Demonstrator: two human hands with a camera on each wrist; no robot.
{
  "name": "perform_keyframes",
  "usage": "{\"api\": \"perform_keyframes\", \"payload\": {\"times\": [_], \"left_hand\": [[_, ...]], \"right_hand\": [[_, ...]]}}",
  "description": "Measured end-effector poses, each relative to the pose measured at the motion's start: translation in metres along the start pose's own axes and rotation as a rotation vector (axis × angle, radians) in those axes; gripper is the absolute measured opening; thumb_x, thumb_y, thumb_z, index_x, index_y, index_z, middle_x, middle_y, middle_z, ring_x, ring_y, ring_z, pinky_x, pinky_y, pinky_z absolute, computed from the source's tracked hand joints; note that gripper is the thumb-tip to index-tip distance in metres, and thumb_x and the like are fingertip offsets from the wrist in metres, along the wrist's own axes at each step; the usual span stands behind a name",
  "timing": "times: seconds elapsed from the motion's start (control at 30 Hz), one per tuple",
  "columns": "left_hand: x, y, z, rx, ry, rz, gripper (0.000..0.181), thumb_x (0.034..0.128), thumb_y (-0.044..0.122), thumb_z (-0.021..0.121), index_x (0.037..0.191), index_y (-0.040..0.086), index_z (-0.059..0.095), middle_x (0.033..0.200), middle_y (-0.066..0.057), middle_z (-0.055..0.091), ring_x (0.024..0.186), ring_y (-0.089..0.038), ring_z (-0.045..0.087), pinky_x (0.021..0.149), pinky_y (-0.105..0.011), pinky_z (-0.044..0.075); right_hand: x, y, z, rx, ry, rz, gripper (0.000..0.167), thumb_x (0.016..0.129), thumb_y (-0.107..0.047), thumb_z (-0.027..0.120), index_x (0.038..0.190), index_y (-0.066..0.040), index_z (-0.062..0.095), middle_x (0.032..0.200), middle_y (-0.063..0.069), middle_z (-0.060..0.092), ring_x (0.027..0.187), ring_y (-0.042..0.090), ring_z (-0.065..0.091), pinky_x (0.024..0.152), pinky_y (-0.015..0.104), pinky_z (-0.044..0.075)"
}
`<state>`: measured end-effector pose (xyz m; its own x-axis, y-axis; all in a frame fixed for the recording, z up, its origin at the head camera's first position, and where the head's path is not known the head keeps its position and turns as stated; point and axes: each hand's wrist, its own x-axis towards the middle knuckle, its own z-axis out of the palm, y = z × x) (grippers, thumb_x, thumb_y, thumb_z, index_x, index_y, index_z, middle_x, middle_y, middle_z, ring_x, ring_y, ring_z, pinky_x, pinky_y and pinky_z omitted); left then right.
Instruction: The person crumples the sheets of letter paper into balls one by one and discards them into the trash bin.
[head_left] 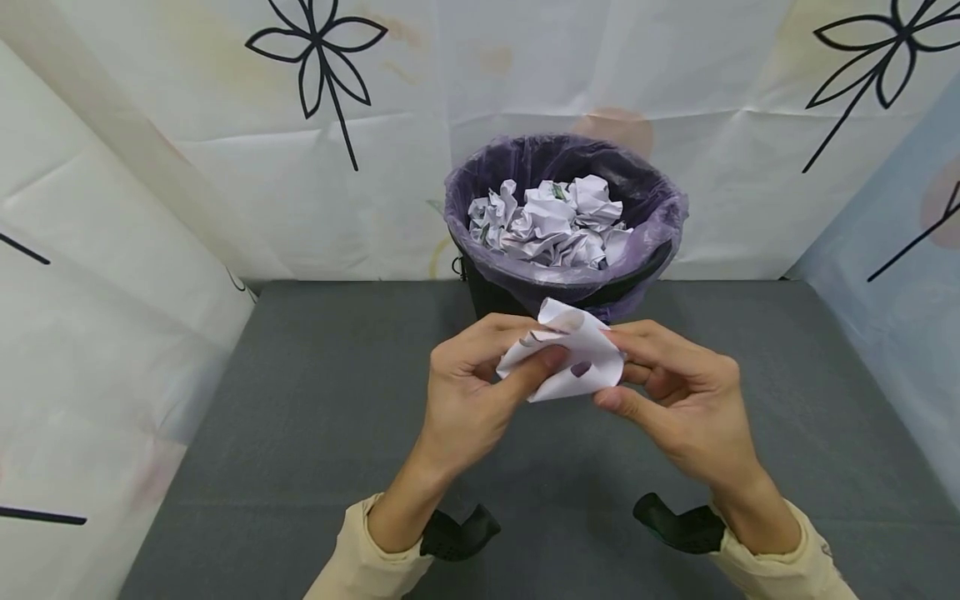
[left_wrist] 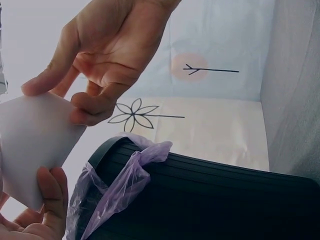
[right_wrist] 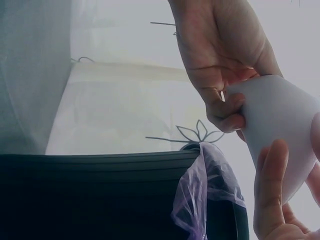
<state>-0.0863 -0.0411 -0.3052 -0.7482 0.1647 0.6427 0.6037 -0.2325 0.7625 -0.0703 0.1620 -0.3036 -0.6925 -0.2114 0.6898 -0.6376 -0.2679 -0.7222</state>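
A small sheet of white paper (head_left: 596,354), folded and curling, with a dark mark on it, is held in front of the bin. My left hand (head_left: 468,387) pinches its left side, the thumb lying on the near face. At the right edge, my right hand (head_left: 686,400) holds the paper between thumb and bent fingers. Both wrist views show the plain underside of the paper (left_wrist: 37,130) stretched between the two hands. Just beyond the hands stands a black bin (head_left: 486,292) lined with a purple plastic bag (head_left: 656,237). Crumpled white papers (head_left: 551,217) lie inside it.
Under the hands is a dark grey tabletop (head_left: 315,433). Pale cloth walls (head_left: 225,192) with black flower drawings enclose the back and sides. The bin stands close to the back wall. Dark straps (head_left: 457,537) sit at both wrists, by the cream sleeves.
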Motion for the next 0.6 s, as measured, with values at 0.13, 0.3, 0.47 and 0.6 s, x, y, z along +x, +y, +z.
{"api": "perform_keyframes", "payload": {"times": [0.13,0.3,0.47,0.6], "left_hand": [[-0.001,0.001,0.000,0.006,-0.027,-0.043,0.018,0.0805,-0.019,0.074,0.097,-0.014,0.074,0.104,-0.022,0.068,0.099,-0.029,0.065,0.078,-0.033,0.058],[0.000,0.006,-0.003,-0.039,-0.071,-0.116,0.023,0.0807,-0.020,0.073,0.103,-0.016,0.072,0.110,-0.022,0.066,0.104,-0.031,0.063,0.081,-0.033,0.057],[0.002,0.007,-0.009,-0.140,-0.158,-0.144,0.032,0.0832,-0.014,0.075,0.114,-0.020,0.065,0.120,-0.026,0.061,0.113,-0.034,0.058,0.087,-0.031,0.054],[0.001,0.005,-0.009,-0.194,-0.159,-0.126,0.047,0.0895,0.013,0.080,0.119,-0.018,0.062,0.122,-0.028,0.060,0.114,-0.034,0.056,0.090,-0.031,0.052]], "right_hand": [[0.000,0.000,0.000,-0.022,0.030,0.002,0.037,0.085,0.002,0.079,0.114,0.020,0.066,0.115,0.024,0.068,0.104,0.028,0.066,0.085,0.031,0.058],[0.001,0.001,0.001,0.024,0.055,-0.018,0.032,0.083,0.008,0.079,0.108,0.023,0.066,0.114,0.026,0.067,0.105,0.033,0.064,0.088,0.032,0.057],[-0.001,0.003,0.000,0.080,0.088,-0.025,0.031,0.087,0.001,0.078,0.106,0.023,0.067,0.117,0.028,0.066,0.109,0.034,0.062,0.087,0.030,0.057],[-0.002,0.003,0.000,0.122,0.138,-0.011,0.024,0.089,0.001,0.077,0.101,0.020,0.070,0.115,0.028,0.067,0.108,0.033,0.063,0.081,0.027,0.058]]}}
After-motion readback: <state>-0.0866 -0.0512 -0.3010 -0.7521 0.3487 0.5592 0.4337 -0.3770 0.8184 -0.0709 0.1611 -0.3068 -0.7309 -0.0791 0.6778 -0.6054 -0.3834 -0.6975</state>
